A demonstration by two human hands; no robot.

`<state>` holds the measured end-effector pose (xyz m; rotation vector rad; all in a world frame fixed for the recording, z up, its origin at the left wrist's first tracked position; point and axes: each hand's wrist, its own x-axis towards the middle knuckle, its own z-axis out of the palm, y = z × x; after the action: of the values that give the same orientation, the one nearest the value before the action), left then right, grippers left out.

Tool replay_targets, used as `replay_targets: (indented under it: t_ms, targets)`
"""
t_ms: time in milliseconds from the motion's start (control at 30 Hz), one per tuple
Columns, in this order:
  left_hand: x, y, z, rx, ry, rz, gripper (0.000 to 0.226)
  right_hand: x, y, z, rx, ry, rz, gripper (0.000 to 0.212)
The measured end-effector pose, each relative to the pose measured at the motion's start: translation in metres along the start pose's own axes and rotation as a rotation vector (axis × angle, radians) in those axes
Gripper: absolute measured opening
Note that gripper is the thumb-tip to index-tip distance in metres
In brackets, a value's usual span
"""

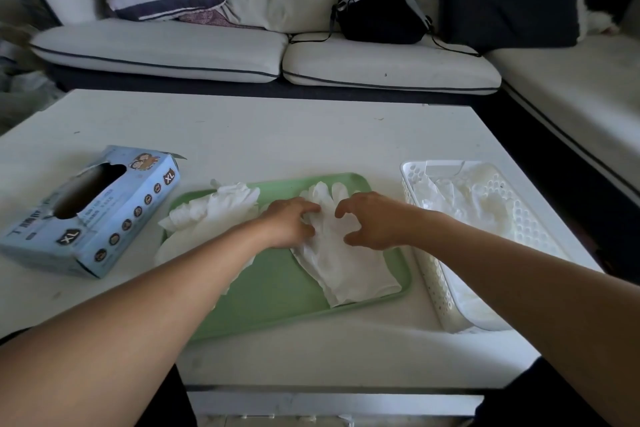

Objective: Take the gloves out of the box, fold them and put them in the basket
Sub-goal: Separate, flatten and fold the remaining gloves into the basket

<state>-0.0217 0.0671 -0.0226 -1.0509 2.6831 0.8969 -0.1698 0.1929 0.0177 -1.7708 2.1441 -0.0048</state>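
A white disposable glove [346, 263] lies spread on the green tray [277, 291], fingers pointing away from me. My left hand [289, 224] sits at the glove's left edge near its fingers and pinches a bunched bit of it between thumb and fingertips. My right hand [372, 222] hovers over the glove's right side with thumb and curved fingers spread apart, tips touching it. A loose pile of more white gloves [214, 210] lies on the tray's left end. The blue XL glove box [93, 215] lies at the left. The white perforated basket [433, 284] at the right holds folded gloves [464, 198].
Everything sits on a white low table [263, 128]. Behind it stands a white sofa [166, 48] with cushions and a black backpack [381, 7]. The sofa continues along the right side, close to the basket.
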Motion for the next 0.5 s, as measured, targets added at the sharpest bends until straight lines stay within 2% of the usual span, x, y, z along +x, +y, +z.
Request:
replay_targets:
  t_ms: [167,267,500]
  targets:
    - [0.002,-0.002,0.003,0.008,0.067,-0.011,0.053,-0.005,0.003,-0.002,0.02,-0.007,0.009,0.054]
    - [-0.002,0.001,0.004,0.09,0.116,0.01,0.054,-0.007,0.006,-0.004,0.024,-0.016,0.024,0.054]
    - [-0.019,0.019,0.006,0.54,0.216,0.085,0.04,-0.008,0.009,-0.004,0.006,-0.058,0.039,0.054]
